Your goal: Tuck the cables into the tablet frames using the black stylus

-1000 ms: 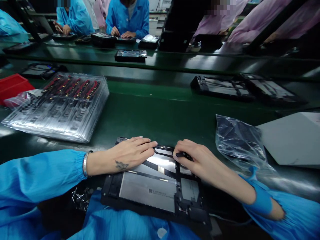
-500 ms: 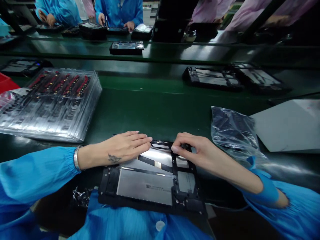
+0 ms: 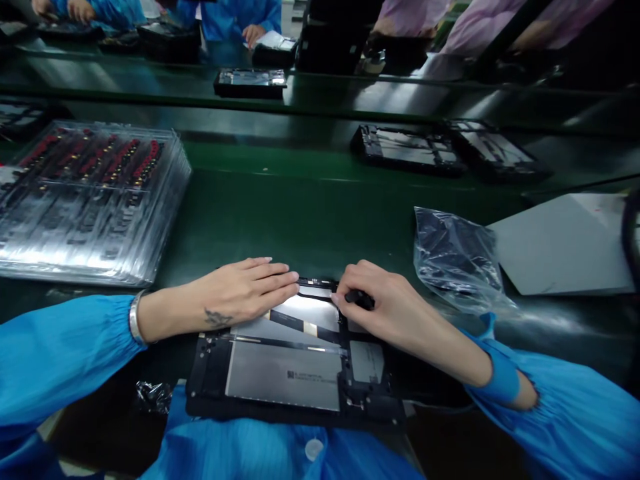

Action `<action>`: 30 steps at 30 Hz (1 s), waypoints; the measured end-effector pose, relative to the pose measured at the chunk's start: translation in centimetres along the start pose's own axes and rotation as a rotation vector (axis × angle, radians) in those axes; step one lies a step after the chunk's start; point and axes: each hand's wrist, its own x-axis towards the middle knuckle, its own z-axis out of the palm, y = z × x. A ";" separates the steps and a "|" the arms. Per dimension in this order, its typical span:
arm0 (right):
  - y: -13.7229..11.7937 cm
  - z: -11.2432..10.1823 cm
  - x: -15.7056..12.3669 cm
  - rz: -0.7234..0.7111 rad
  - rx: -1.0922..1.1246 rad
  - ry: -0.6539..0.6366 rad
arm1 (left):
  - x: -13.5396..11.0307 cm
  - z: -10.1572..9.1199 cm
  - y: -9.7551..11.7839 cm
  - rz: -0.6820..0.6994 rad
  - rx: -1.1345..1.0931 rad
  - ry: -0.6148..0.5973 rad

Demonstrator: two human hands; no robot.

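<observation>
- The bench [image 3: 280, 213] is dark green and glossy, with streaks of pale light across its right side and a bare stretch in the middle.
- The opened device [image 3: 285, 377], a black frame with silver panels, lies flat at the bench's near edge, close against the person's blue garment [image 3: 250, 450].
- The two hands are apart. The left hand [image 3: 255, 288] rests flat on the device's far left part, fingers extended; the right hand [image 3: 367, 293] is curled around a small black object [image 3: 361, 299] at the far right part.
- On the left stands a stack of clear trays [image 3: 85, 227] bearing rows of red and black parts.
- On the right, a clear plastic bag [image 3: 453, 257] lies just beside a pale grey panel [image 3: 563, 247].
- Farther back, two black trays [image 3: 410, 163] sit side by side on the right; another black case [image 3: 250, 87] sits on the ledge [image 3: 320, 93] beyond.
- Across the room are co-workers in blue [image 3: 240, 20] and pink [image 3: 415, 17] clothing, cropped by the upper edge.
</observation>
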 end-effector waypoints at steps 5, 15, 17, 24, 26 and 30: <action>-0.5 -0.1 0.0 0.046 -0.022 -0.038 | 0.0 0.2 0.1 0.032 0.086 0.000; -0.8 -0.1 0.3 0.094 -0.085 -0.074 | 0.2 -0.1 0.5 0.049 0.161 0.011; -0.9 -0.1 0.4 0.106 -0.089 -0.082 | 0.3 -0.2 0.5 0.056 0.175 0.018; -0.7 0.2 0.3 0.090 -0.099 -0.064 | 0.2 -0.1 0.6 0.075 0.209 0.051; -0.6 0.2 0.4 0.080 -0.095 -0.055 | 0.2 0.0 0.6 0.080 0.219 0.056; -0.5 0.2 0.3 0.057 -0.094 -0.032 | 0.5 -0.2 0.8 0.091 0.253 0.068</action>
